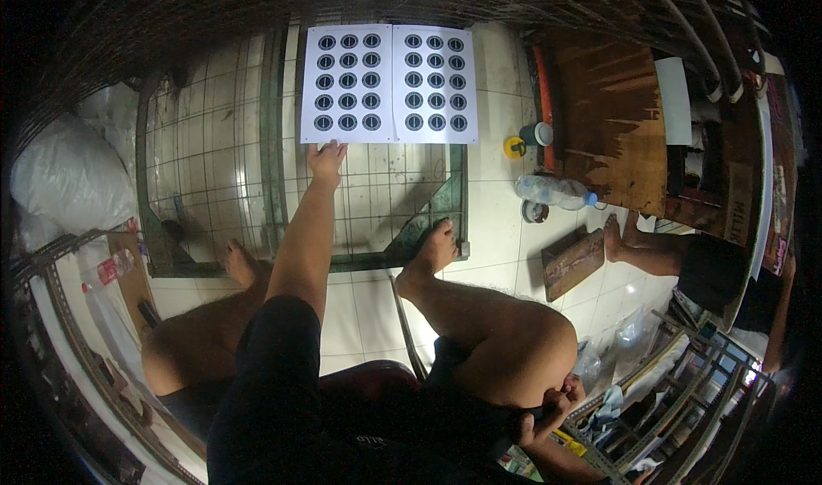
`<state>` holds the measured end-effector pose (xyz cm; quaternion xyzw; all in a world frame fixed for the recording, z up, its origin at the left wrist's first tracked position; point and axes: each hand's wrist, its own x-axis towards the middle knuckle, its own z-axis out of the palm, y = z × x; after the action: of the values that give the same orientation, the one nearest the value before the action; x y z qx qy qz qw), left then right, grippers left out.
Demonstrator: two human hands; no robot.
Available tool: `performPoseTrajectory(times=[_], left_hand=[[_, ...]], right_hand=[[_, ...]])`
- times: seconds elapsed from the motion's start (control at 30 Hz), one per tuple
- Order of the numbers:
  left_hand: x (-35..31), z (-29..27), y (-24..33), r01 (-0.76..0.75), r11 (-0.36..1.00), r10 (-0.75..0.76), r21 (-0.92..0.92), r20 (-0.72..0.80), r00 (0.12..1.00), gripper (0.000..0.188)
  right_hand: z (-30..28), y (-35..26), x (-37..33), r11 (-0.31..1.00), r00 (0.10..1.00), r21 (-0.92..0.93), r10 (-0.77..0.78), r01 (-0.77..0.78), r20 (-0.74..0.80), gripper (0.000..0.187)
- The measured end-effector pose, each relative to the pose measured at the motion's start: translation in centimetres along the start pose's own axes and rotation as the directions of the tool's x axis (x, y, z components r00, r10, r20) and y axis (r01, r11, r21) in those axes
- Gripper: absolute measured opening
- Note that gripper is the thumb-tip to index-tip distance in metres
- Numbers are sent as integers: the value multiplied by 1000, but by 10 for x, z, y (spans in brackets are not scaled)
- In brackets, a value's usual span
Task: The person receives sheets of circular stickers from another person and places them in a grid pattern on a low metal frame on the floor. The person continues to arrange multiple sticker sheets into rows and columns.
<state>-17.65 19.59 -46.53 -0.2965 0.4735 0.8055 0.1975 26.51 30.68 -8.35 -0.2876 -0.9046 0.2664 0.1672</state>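
Paper sheets [386,83] printed with dark discs [348,81] run lengthwise vertically, upper centre, left hand [326,161] clamping the bottom edge; right hand's [550,411] fingers curled, grip unclear

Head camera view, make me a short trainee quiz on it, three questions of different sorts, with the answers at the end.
1. Which hand is at the lower edge of the white printed sheets?
2. True or false: the right hand is on those sheets.
3. Fill the gap: the clear plastic bottle has a ____ cap.

Key:
1. The left hand.
2. False; it is by the right knee.
3. Blue.
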Motion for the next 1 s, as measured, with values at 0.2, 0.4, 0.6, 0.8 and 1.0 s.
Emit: performPoseTrajectory(times=[0.2, 0.4, 0.6, 0.8, 1.0], left_hand=[[8, -3, -5, 14, 1000, -14, -8, -10, 1000, 47], [6, -3, -3, 19, 998, -19, 64, -5, 1000, 43], [2, 2, -1, 36, 994, -31, 102, -48, 998, 41], [6, -5, -2, 82, 993, -77, 82, -61, 995, 45], [-5, -19, -17, 177, 956, -139, 232, -171, 975, 61]], right_hand=[[-3, 2, -1, 1000, 1000, -11, -2, 2, 18, 48], [-2, 2, 1, 1000, 1000, 6, 9, -9, 17, 47], [-2, 0, 0, 999, 999, 13, 29, -30, 20, 48], [-1, 0, 1, 1000, 1000, 3, 10, -10, 2, 51], [1, 0, 1, 1000, 1000, 9, 8, -8, -9, 51]])
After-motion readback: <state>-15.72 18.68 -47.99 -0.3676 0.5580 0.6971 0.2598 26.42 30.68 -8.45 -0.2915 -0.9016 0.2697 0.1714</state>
